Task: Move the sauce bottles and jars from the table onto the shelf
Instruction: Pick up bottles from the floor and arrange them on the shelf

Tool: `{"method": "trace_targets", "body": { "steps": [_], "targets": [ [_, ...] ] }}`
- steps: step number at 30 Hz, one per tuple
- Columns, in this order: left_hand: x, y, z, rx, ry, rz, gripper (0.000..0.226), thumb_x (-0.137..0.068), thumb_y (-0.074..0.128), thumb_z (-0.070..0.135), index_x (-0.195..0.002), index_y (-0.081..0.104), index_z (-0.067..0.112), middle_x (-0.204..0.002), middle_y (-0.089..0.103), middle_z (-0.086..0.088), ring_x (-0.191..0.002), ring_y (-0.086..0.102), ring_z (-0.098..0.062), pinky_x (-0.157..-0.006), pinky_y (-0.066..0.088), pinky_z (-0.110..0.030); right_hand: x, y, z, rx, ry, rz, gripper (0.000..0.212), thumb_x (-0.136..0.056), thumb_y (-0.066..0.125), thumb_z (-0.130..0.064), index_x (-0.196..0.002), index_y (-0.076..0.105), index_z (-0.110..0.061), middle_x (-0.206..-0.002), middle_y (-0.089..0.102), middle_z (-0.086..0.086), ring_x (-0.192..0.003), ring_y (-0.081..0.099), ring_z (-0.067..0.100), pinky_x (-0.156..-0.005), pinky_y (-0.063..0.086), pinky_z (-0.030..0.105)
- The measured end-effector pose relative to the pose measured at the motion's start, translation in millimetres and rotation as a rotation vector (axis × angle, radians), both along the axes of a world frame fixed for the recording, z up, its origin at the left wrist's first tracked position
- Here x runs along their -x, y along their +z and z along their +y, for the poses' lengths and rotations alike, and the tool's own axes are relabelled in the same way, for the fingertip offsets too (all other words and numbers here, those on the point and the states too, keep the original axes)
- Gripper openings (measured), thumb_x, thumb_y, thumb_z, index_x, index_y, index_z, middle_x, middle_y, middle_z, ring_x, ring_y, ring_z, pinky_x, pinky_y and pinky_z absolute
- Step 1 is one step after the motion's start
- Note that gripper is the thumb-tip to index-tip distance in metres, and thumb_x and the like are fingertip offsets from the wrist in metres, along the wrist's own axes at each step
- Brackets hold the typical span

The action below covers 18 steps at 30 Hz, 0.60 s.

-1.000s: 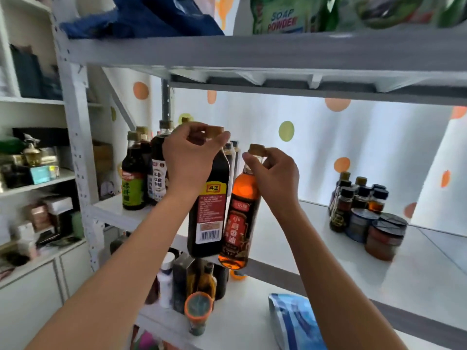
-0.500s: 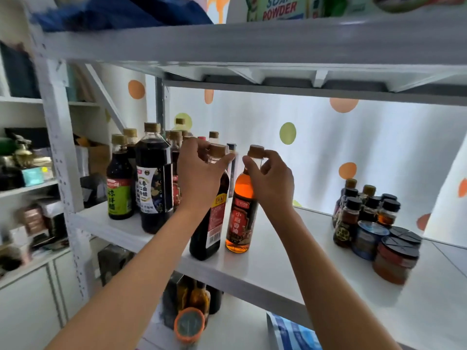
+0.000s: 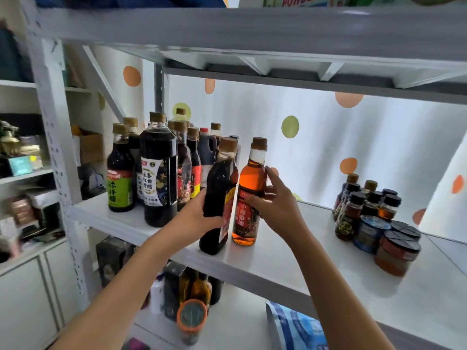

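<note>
While the left hand (image 3: 199,218) wraps its curled fingers round the lower body of the dark sauce bottle (image 3: 218,198), the right hand (image 3: 274,202) lies against the side of the amber oil bottle (image 3: 249,195), thumb on the label and fingers loosely bent round the far shoulder, a light steadying hold and no tight clamp. Both bottles stand on the white shelf (image 3: 290,251), close to its front edge; the dark one leans a little toward the amber one, so that their upper bodies touch. Behind and to the left of the dark sauce bottle is a cluster of tall bottles (image 3: 158,173) already shelved, and well off to the right of the amber oil bottle sit small bottles and jars (image 3: 374,218). Both look like full glass: heavy for their width, hard, smooth, likely slippery, top-heavy and breakable if tipped, so a hold low on the labelled body, where paper gives friction, seems safer than the neck. Half a second ago each hand was pinching its bottle up at the cap, and a second ago the bottles were in the air before the shelf edge; now they are set down and the hands have slid down to the bodies, apparently to nudge them into line.
</note>
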<state>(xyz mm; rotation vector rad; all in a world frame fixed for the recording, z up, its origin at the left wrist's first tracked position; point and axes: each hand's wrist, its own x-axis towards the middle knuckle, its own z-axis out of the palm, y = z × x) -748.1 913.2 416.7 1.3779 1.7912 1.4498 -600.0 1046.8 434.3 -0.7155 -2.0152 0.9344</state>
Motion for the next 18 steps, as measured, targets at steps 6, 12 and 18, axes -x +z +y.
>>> {"method": "trace_targets", "body": {
  "steps": [6, 12, 18],
  "targets": [
    [0.6, -23.9, 10.6, -0.194, 0.389, 0.017, 0.086, -0.059, 0.091, 0.032, -0.129, 0.041, 0.036, -0.123, 0.053, 0.014, -0.111, 0.051, -0.005, -0.096, 0.047, -0.032, -1.0, -19.9, 0.4, 0.061, -0.022, -0.026, 0.074, -0.08, 0.074, -0.003, -0.143, 0.045, -0.028, -0.123, 0.065, -0.003, -0.115, 0.061, 0.014, -0.095, 0.055, 0.046],
    [11.9, -32.0, 19.9, -0.056, 0.532, 0.218, 0.087, -0.069, 0.08, 0.051, -0.135, 0.032, 0.021, -0.126, 0.041, 0.002, -0.118, 0.046, -0.019, -0.096, 0.044, -0.036, 4.3, -29.4, 5.3, 0.148, -0.095, -0.139, 0.064, -0.076, 0.08, -0.013, -0.135, 0.056, -0.018, -0.112, 0.07, 0.002, -0.099, 0.068, 0.02, -0.088, 0.059, 0.045],
    [22.5, -55.6, -1.4, -0.079, 0.393, 0.051, 0.072, -0.064, 0.088, 0.031, -0.118, 0.041, 0.035, -0.105, 0.051, 0.023, -0.095, 0.052, 0.004, -0.074, 0.041, -0.013, 14.3, -32.2, 14.2, 0.142, -0.105, -0.177, 0.059, -0.075, 0.079, -0.013, -0.129, 0.057, -0.019, -0.1, 0.069, -0.002, -0.089, 0.068, 0.016, -0.08, 0.06, 0.039]
  ]
}}
